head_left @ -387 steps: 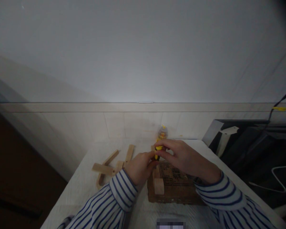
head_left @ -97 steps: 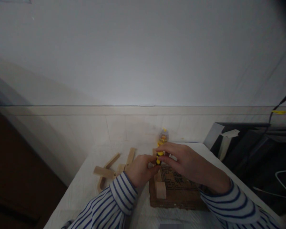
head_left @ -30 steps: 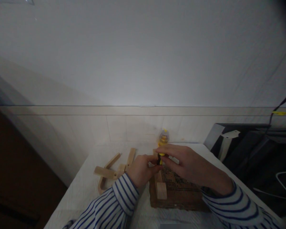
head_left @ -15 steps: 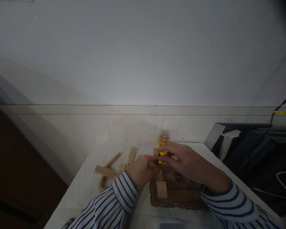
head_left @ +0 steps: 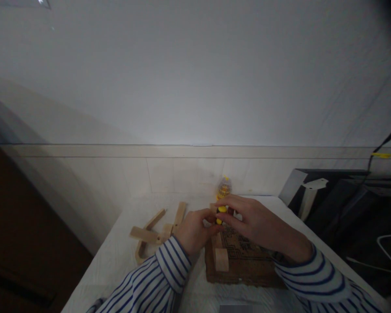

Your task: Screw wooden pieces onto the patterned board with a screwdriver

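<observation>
Over a brown wooden board with dark carved patterns (head_left: 244, 269), my two hands meet at a small black-and-yellow piece (head_left: 221, 209). It is too small to name its kind. My right hand (head_left: 250, 217) pinches it between thumb and fingers. From the other side my left hand (head_left: 197, 228) closes its fingertips at the same piece; whether it grips anything more is hidden. Below the hands, a pale wooden block (head_left: 221, 260) rests on the board's left side. A light wooden strip (head_left: 217, 239) runs behind it, partly covered by my left hand.
Several pale wooden pieces (head_left: 145, 234) lie on the white-covered table (head_left: 107, 265) to the left, some with holes. A clear container with yellow contents (head_left: 224, 187) stands behind the hands near the wall. Dark panels (head_left: 348, 208) and a white cable (head_left: 371, 263) are beyond the table's right edge.
The fingers of my left hand have shifted slightly at the black-and-yellow piece. My right hand stays in nearly the same place. The wooden parts lie as before.
</observation>
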`<control>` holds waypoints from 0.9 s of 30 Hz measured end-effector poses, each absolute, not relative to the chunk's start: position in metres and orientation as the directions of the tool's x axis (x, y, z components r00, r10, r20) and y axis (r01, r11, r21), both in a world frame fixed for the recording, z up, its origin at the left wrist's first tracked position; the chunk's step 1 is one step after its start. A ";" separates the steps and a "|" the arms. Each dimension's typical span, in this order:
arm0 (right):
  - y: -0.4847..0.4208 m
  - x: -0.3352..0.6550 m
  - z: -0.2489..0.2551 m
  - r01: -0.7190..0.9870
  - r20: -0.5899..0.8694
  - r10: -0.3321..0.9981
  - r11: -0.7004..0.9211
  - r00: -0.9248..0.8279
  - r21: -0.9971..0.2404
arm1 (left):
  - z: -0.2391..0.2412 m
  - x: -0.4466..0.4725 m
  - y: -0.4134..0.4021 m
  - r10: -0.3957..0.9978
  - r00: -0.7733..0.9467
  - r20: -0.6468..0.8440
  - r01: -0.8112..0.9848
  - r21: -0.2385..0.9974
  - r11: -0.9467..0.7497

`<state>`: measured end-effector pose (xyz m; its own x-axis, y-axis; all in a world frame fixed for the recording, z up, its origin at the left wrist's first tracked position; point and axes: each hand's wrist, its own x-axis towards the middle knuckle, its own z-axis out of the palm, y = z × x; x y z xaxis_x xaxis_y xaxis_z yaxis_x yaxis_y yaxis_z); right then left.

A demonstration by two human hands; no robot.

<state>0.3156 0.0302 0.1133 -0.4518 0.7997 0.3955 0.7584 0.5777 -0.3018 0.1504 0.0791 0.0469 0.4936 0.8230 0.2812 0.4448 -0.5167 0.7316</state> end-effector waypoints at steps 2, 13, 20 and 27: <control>0.029 0.316 0.112 0.753 0.412 0.791 0.587 -0.453 -0.297 | 0.048 0.150 0.079 0.814 0.504 0.289 0.436 0.728 -0.529; 0.033 0.320 0.110 0.701 0.449 0.749 0.642 -0.487 -0.311 | 0.054 0.148 0.079 0.739 0.605 0.296 0.418 0.673 -0.611; 0.033 0.319 0.111 0.742 0.420 0.779 0.602 -0.466 -0.295 | 0.055 0.148 0.078 0.695 0.648 0.312 0.369 0.670 -0.644; 0.033 0.318 0.113 0.748 0.418 0.780 0.599 -0.465 -0.286 | 0.056 0.147 0.076 0.691 0.658 0.298 0.325 0.716 -0.618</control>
